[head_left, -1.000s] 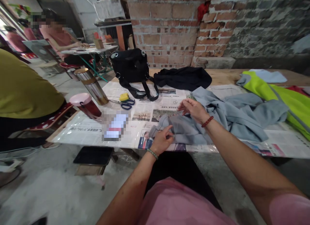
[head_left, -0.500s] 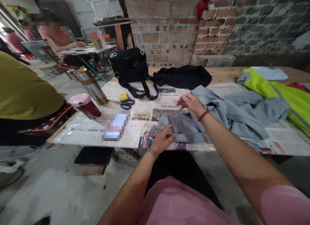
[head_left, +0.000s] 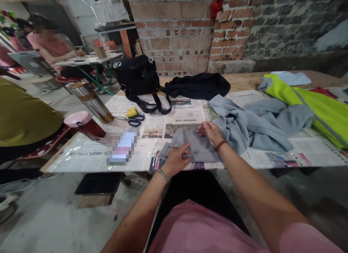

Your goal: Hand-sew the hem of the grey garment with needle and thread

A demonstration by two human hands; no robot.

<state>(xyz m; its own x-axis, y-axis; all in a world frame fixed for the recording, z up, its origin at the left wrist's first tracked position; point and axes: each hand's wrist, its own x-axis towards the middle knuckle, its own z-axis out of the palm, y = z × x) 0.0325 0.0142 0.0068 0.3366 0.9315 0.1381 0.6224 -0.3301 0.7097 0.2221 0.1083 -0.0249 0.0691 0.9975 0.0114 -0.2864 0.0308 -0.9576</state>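
A grey garment (head_left: 239, 127) lies crumpled on the newspaper-covered table, its near-left part spread flatter at the front edge. My left hand (head_left: 175, 160) rests on that flatter part, thumb and forefinger apart and the other fingers partly hidden. Just to the right, my right hand (head_left: 213, 134) is over the cloth with thumb and forefinger pinched together. Whatever is in this pinch is too small to make out. Dark-handled scissors (head_left: 136, 120) lie farther left, beside a small yellow object (head_left: 131, 112).
On the left stand a steel flask (head_left: 94, 104) and a pink-lidded cup (head_left: 85, 126), near a phone (head_left: 123, 147). Behind are a black bag (head_left: 140, 77) and dark cloth (head_left: 198, 86). A yellow-green garment (head_left: 301, 100) lies right. Other people (head_left: 27, 118) sit on the left.
My right hand has come down from above the garment to close over its flatter part. My left hand stays on the cloth. The whole view has shifted slightly.
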